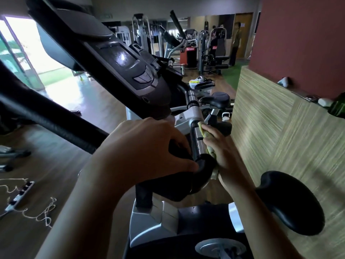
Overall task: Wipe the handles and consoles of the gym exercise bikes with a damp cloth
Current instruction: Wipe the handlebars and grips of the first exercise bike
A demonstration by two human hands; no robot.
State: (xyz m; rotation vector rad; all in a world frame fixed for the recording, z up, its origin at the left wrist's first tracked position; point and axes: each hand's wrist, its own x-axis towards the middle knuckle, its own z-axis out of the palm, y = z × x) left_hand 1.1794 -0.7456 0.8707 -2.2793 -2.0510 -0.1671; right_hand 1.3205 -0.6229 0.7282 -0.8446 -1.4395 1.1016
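Left hand (149, 152): curled around the black handlebar (179, 176).
Right hand (224, 152): yellow cloth (207, 135) is pressed against the chrome grip (197, 141).
Console (130, 62): mounted above both hands.
Saddle (291, 200): lower right.

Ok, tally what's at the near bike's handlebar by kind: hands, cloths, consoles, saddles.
Hands: 2, left hand and right hand
Cloths: 1, yellow cloth
Consoles: 1, console
Saddles: 1, saddle
Total: 5
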